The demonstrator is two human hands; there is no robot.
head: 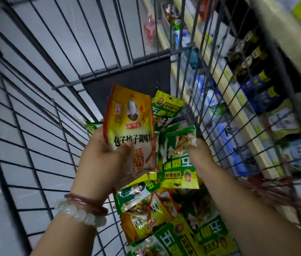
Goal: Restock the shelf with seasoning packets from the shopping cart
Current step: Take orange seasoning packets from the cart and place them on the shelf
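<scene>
Inside the wire shopping cart [40, 111], which fills most of the view, both hands work above a loose heap of seasoning packets [166, 218] lying across the basket floor. To the right, seen through the cart's mesh, runs the store shelf [245, 115], its tiers stocked with dark bottles [251, 58] and blue-and-white bags; its contents are blurred, so the slot meant for the packets cannot be picked out.

The left hand [107, 156], with a white bead bracelet [80, 214] and a reddish bangle at the wrist, grips an orange-yellow dumpling seasoning packet [131, 130] by its lower half, thumb across the front, with more green packets fanned behind it. The packet stands upright, long axis pointing away from the person.

The right hand [199, 154] pinches a green-and-yellow packet [179, 159] at its upper edge, and this packet hangs upside down, just beside the orange one.

The shelf lies to the right of both hands, beyond the cart wall, so the right hand is the nearer; I judge that the packets must be lifted over the rim to get there.
</scene>
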